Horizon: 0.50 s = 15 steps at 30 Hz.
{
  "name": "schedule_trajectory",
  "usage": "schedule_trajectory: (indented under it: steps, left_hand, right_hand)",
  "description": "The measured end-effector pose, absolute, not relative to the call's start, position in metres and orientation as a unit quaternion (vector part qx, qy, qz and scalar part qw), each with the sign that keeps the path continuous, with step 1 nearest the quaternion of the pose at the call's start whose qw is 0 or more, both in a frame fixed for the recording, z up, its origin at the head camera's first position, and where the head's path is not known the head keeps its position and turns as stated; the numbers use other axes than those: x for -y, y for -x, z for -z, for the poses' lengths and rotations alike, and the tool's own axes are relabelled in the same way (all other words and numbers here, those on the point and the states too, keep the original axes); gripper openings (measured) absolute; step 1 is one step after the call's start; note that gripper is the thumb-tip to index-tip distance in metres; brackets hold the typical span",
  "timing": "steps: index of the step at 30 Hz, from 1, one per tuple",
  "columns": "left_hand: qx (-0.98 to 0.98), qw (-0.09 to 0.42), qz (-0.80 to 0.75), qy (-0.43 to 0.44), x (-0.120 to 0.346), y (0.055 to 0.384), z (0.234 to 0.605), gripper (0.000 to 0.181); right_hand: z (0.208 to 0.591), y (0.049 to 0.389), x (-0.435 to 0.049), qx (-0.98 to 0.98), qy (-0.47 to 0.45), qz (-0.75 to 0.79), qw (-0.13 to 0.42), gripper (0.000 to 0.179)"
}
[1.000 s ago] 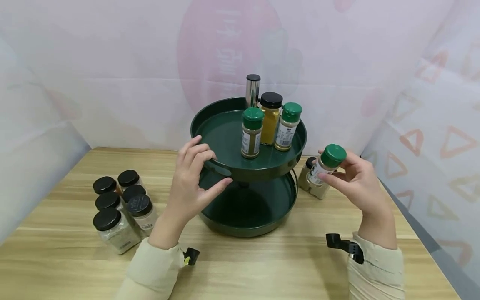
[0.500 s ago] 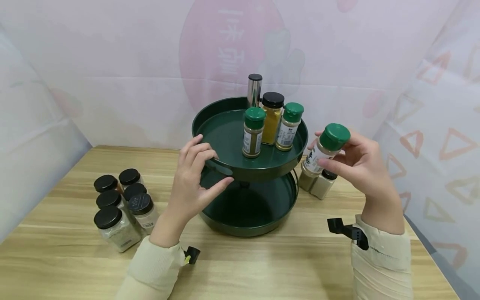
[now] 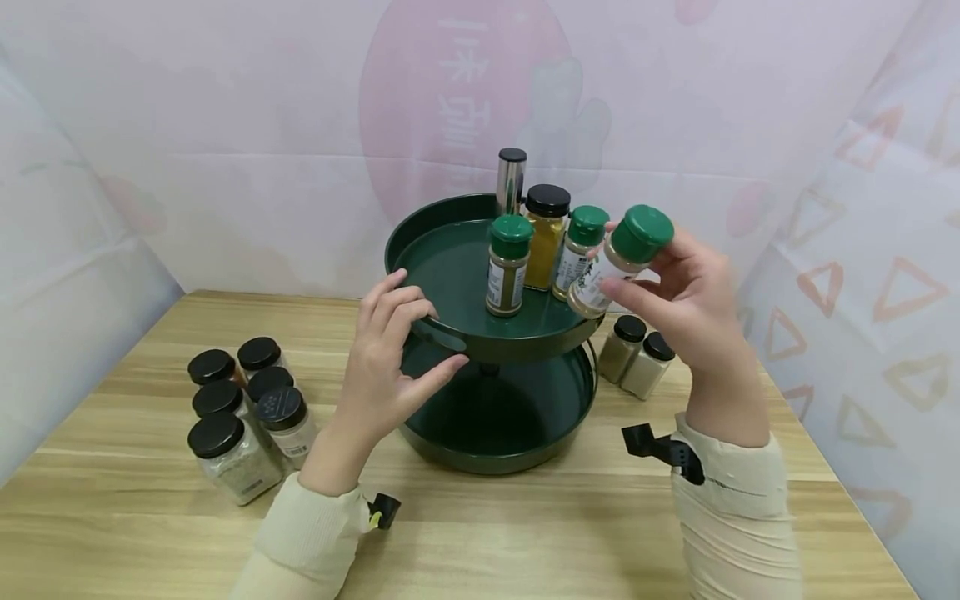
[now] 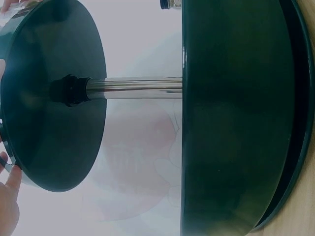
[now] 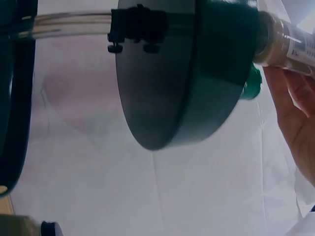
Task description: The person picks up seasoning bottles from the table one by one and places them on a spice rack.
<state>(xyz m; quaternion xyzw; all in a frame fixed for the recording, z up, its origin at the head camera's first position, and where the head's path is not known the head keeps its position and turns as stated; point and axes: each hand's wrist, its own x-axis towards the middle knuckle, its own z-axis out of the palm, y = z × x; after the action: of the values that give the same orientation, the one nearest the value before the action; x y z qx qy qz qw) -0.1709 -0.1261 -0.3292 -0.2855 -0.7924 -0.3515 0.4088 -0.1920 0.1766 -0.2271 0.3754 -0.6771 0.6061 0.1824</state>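
Right grip (image 3: 693,308) pinched green-capped jar (image 3: 617,262), left grip (image 3: 381,358) loosely held upper tray (image 3: 450,258); three jars (image 3: 543,252) aboard, eight jars (image 3: 243,473) waited below!

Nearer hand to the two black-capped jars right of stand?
Right hand, on the side of those jars, holding a green-capped jar. Left hand: across the stand, on the upper tray.
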Motion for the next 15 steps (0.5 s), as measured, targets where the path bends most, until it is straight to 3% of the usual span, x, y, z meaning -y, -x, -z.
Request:
schedule_trajectory:
  steps: [15]
  left_hand:
    - [0.788,0.418,0.35,0.286,0.124,0.171,0.327,0.06]
  right_hand:
    - [0.239,0.191,-0.149,0.756,-0.325,-0.54,0.174,0.05]
